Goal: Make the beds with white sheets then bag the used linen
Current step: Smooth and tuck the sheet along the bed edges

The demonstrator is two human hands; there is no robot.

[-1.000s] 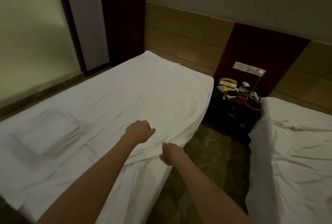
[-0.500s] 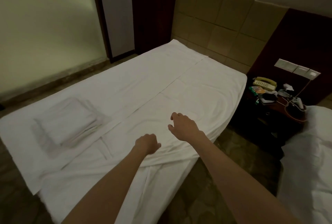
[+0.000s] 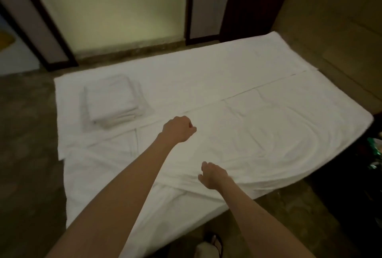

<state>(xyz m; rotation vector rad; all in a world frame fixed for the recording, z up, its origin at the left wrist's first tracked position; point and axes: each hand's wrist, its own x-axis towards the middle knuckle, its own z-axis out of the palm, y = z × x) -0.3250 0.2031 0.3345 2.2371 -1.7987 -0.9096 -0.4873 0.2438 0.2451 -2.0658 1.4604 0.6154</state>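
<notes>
Over bed point(image 3: 310, 175): left hand point(image 3: 178, 129) clenched, grasping nothing visible; right hand point(image 3: 213, 176) curled at white sheet point(image 3: 258, 133), grip unclear. Risk: uneven tug drags folded linen point(image 3: 112, 100).

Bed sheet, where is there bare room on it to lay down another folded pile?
The far strip between the folded stack and the headboard wall is bare. So is the wrinkled stretch right of the left hand. The near edge is crowded: both forearms and the right hand lie over it.

sheet point(image 3: 206, 84): white, plain | folded linen point(image 3: 111, 98): white | floor point(image 3: 26, 133): mottled brown
</notes>
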